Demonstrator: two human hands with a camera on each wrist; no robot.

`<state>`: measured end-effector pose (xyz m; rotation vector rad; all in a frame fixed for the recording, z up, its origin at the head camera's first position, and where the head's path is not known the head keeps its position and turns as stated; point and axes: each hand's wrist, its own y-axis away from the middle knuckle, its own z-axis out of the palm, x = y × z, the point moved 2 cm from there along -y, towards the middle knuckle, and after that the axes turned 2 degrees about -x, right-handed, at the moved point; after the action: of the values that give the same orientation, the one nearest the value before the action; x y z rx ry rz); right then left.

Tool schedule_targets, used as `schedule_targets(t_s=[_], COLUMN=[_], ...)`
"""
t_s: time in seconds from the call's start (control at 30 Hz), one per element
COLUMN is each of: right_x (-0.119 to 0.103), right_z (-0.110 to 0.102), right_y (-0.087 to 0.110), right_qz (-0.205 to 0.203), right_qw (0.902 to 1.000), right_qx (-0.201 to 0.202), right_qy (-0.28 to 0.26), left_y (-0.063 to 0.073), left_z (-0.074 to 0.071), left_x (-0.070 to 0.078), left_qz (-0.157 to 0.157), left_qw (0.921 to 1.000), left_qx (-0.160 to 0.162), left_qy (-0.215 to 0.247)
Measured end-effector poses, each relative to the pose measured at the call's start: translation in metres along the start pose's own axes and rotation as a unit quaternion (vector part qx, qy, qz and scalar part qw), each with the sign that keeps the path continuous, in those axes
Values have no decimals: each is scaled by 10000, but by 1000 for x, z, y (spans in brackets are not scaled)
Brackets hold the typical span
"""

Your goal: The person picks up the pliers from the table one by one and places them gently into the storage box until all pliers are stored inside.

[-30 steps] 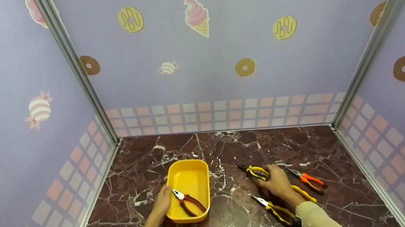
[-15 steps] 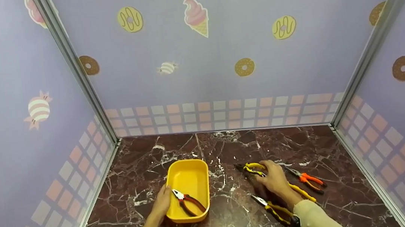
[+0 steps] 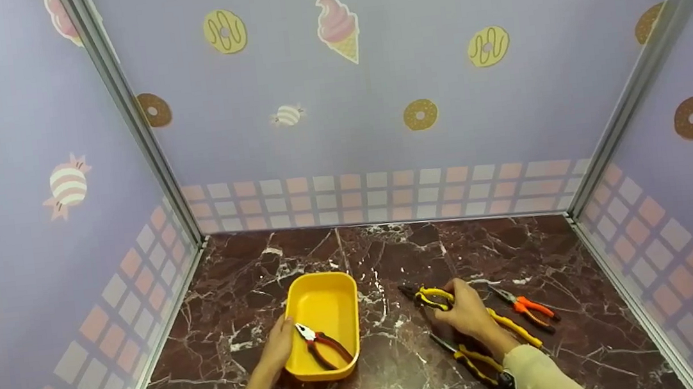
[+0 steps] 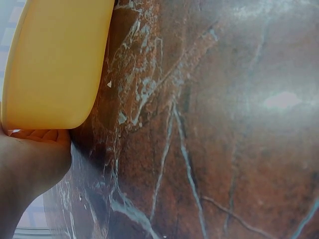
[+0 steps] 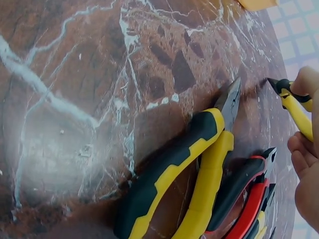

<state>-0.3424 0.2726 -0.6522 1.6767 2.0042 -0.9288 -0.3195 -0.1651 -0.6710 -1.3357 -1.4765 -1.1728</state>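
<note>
My left hand (image 3: 278, 344) grips the left wall of a yellow plastic box (image 3: 321, 287); in the left wrist view its fingers (image 4: 45, 134) show at the box's end. Inside the box lies a pair of pliers (image 3: 322, 346) with dark, red-edged handles. My right hand (image 3: 469, 310) holds yellow-and-black pliers (image 3: 433, 297) by the handles, the dark jaws pointing left, low over the table. Nearer to me lie long-nose pliers (image 3: 472, 361) with yellow-and-black handles, partly behind the right sleeve. Orange-handled pliers (image 3: 529, 310) lie right of that hand.
Another yellow handle (image 3: 515, 327) shows beyond the right forearm. In the right wrist view, red-and-black pliers (image 5: 249, 194) lie beside the long-nose ones. The brown marbled table (image 3: 384, 248) is enclosed by patterned panels (image 3: 380, 146) at the back and both sides.
My right hand has shifted slightly left with the yellow-and-black pliers, and their tip now lies a little farther left. The left hand and box have stayed in place.
</note>
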Motion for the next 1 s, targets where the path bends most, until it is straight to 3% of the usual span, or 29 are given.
schedule_targets(t_s=[0.27,0.43,0.53,0.73,1.0], right_x=[6,6,4,1,5], right_z=[-3,-3,-2,0,4], right_y=[7,8,8,8,8], right_qz=[-441,-411,-539,-769,-764], right_qw=[9969,9920,9882,9851,9896], right_qx=[-423,-932,-1036,-986,-730], right_qy=[492,744,994,1185,974], left_y=[1,1,2,2,1], left_z=[0,-1,-1,-1,0], left_x=[3,4,4,3,4], left_qz=[39,59,-28,-123,-64], left_qw=[9999,9999,9999,9998,9998], left_qx=[46,17,-37,-5,60], left_qy=[-138,-135,-114,-162,-181])
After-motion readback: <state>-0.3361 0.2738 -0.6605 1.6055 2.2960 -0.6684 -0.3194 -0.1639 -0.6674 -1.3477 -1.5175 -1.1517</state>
